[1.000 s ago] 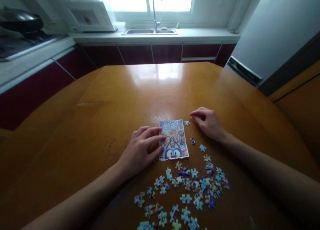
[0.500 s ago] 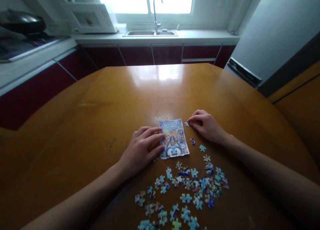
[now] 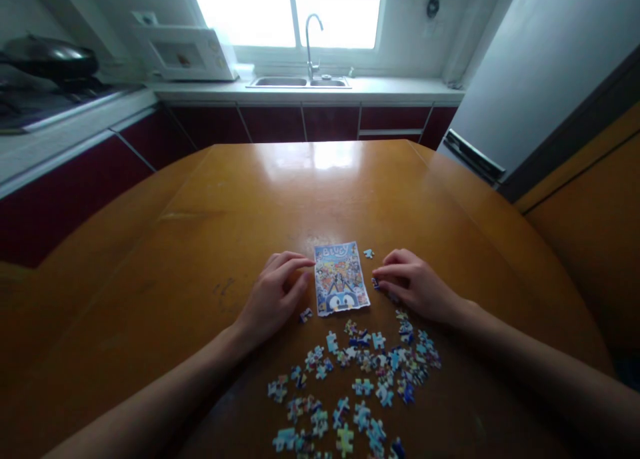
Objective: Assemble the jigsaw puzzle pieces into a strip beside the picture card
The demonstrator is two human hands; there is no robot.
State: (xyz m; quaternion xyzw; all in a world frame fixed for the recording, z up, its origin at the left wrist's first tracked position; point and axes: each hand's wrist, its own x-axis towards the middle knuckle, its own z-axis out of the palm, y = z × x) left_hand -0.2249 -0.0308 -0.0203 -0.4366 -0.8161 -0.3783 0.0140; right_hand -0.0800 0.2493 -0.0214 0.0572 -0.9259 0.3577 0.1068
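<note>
A small picture sheet [image 3: 342, 279] with "BLUEY" lettering and a torn lower edge lies flat on the table. My left hand [image 3: 275, 292] rests at its left side, index fingertip at the paper's edge, thumb apart, holding nothing. Just below that thumb lies a loose puzzle piece [image 3: 305, 315]. On the sheet's right, my right hand [image 3: 417, 286] has thumb and fingertips closed at a dark puzzle piece [image 3: 375, 283], partly hidden by them. A light blue puzzle piece [image 3: 369, 253] lies alone near the sheet's top right corner.
Many loose puzzle pieces [image 3: 363, 386] are scattered between my forearms, toward the near side of the wooden table [image 3: 240, 192]. Beyond the table are a counter with a sink [image 3: 280, 82], a microwave [image 3: 183, 52], a wok [image 3: 50, 56] and a fridge [image 3: 505, 79].
My right hand has moved from the light blue piece down to the dark piece. My left fingers have drawn back leftward off the sheet to its edge. The view has tilted up slightly.
</note>
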